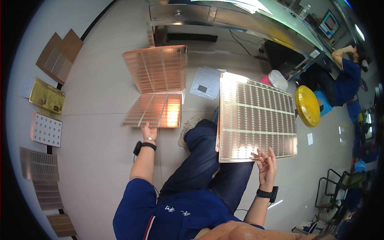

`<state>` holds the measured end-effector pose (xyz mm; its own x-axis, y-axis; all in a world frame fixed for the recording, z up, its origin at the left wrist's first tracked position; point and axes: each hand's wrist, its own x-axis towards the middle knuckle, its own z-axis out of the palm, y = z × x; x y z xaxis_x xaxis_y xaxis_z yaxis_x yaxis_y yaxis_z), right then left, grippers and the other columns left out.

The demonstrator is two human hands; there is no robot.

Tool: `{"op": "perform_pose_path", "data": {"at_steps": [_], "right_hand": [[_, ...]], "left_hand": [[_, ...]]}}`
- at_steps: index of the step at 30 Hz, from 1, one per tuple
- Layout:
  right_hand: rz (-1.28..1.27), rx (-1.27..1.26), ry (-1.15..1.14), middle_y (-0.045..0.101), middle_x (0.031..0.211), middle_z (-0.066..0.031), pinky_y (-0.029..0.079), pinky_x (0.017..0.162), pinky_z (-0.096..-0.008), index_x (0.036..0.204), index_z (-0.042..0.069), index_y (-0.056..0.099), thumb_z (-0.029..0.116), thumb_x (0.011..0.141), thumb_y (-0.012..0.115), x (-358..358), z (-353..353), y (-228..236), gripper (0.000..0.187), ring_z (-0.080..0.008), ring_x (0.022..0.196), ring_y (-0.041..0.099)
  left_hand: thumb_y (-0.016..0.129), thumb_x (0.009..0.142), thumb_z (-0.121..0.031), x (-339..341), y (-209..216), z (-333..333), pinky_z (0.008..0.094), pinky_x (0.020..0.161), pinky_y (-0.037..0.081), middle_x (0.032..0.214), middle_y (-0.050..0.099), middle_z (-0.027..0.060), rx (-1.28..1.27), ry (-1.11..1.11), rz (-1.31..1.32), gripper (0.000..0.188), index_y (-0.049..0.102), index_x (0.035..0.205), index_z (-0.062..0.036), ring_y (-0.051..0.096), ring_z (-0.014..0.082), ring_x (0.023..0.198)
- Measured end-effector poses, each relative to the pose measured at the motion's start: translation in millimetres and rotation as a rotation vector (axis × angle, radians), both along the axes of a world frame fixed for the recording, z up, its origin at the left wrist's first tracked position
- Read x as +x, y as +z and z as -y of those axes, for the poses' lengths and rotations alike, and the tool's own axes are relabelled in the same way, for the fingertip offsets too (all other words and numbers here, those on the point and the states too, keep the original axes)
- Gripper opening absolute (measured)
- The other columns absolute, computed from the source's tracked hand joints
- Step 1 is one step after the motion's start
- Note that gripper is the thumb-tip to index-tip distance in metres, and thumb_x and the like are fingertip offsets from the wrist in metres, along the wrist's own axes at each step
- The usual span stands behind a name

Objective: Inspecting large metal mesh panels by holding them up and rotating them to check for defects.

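Observation:
At the left, my left hand [149, 132] has hold of the near edge of a copper panel [150, 109] patterned with rows of small cells. Its fingers are partly hidden at that edge. Behind it, more copper panels [158, 69] stand upright, leaning slightly, below the desk. A stack of similar pale copper panels [258, 118] sits at the right, by my right leg; what bears it is hidden. My right hand [267, 167] is beside this stack's near edge with fingers apart, holding nothing. Whether a fingertip touches the panel, I cannot tell.
Ahead is a metal desk [192, 13] with drawers. Papers [206, 83] lie on the floor between the panel groups. A yellow round stool [307, 106] stands at the right, near a seated person [340, 78]. Several sample boards [47, 130] line the left wall.

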<state>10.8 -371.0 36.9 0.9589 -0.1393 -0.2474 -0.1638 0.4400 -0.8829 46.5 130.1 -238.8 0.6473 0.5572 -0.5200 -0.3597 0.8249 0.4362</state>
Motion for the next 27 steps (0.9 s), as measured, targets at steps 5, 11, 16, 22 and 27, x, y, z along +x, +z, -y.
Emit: {"op": "perform_pose_path", "data": {"at_steps": [5, 11, 16, 22, 27], "right_hand": [[-0.010, -0.035, -0.057, 0.058, 0.107, -0.0166, 0.055, 0.066, -0.0217, 0.131, 0.003, 0.034, 0.014, 0.092, 0.044, 3, 13, 1, 0.042, -0.0136, 0.084, 0.062], [-0.019, -0.304, -0.124, 0.059, 0.108, -0.0162, 0.052, 0.068, -0.0227, 0.130, 0.002, 0.035, 0.014, 0.093, 0.042, 15, 44, -12, 0.040, -0.0139, 0.085, 0.062], [0.147, -1.173, -0.411, 0.057, 0.114, -0.0144, 0.045, 0.083, -0.0320, 0.125, 0.000, 0.044, 0.008, 0.090, 0.043, 32, 108, -37, 0.036, -0.0218, 0.097, 0.057], [0.027, -1.550, -0.287, 0.053, 0.115, -0.0180, 0.040, 0.090, -0.0368, 0.121, -0.001, 0.048, 0.005, 0.085, 0.048, 56, 167, -51, 0.036, -0.0318, 0.104, 0.051], [0.095, -1.697, -0.305, 0.055, 0.113, -0.0172, 0.040, 0.090, -0.0383, 0.118, 0.000, 0.050, 0.009, 0.085, 0.049, 71, 184, -58, 0.034, -0.0322, 0.102, 0.052]], "left_hand": [[0.042, 0.094, -0.025, 114, 121, -19, 0.0501, 0.104, 0.028, 0.142, 0.026, 0.0119, -0.020, -0.181, 0.292, 0.050, 0.023, 0.137, -0.0080, 0.030, 0.0308, 0.128], [0.035, 0.096, -0.024, 153, 263, 52, 0.0410, 0.098, 0.040, 0.136, 0.037, 0.0151, 0.601, -0.472, 0.475, 0.044, 0.027, 0.135, -0.0062, 0.043, 0.0281, 0.119], [0.041, 0.095, -0.021, 103, 229, 137, 0.0316, 0.083, 0.048, 0.114, 0.056, 0.0121, 0.651, -0.997, 0.260, 0.033, 0.046, 0.121, -0.0031, 0.057, 0.0203, 0.098], [0.042, 0.094, -0.020, 42, 207, 201, 0.0289, 0.085, 0.046, 0.112, 0.057, 0.0115, 0.585, -1.018, 0.054, 0.030, 0.049, 0.118, -0.0022, 0.056, 0.0179, 0.099], [0.042, 0.094, -0.019, 28, 215, 216, 0.0272, 0.085, 0.044, 0.112, 0.057, 0.0109, 0.700, -0.999, 0.003, 0.029, 0.050, 0.117, -0.0016, 0.055, 0.0162, 0.100]]}}
